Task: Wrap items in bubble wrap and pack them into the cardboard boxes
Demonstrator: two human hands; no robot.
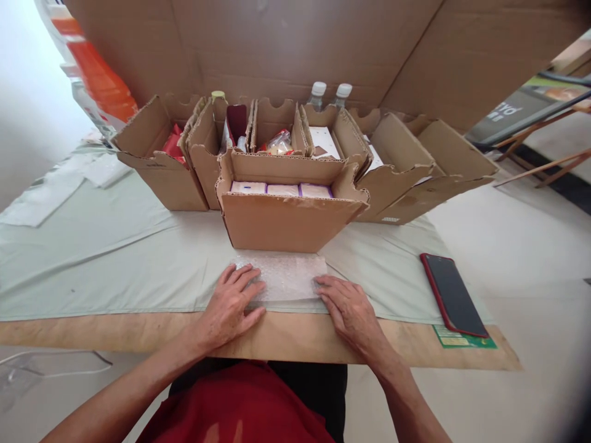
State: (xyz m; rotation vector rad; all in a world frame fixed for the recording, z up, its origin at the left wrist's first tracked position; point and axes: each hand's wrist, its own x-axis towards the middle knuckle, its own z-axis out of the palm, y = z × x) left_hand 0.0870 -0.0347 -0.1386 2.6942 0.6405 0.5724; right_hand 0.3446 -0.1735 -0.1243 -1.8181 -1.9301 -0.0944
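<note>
A sheet of bubble wrap (287,275) lies flat on the pale green cloth (115,258) near the table's front edge. My left hand (233,304) rests flat on its left end with the fingers spread. My right hand (348,307) lies flat on its right end, fingers stretched out. Just behind the wrap stands an open cardboard box (289,218) that holds three small white and purple boxes (281,189) in a row.
Several more open cardboard boxes (159,160) with packets and bottles stand behind, against a tall cardboard wall (300,43). A red-cased phone (452,294) lies at the right, partly over a green card (464,339). The bare wooden table edge (115,332) runs along the front.
</note>
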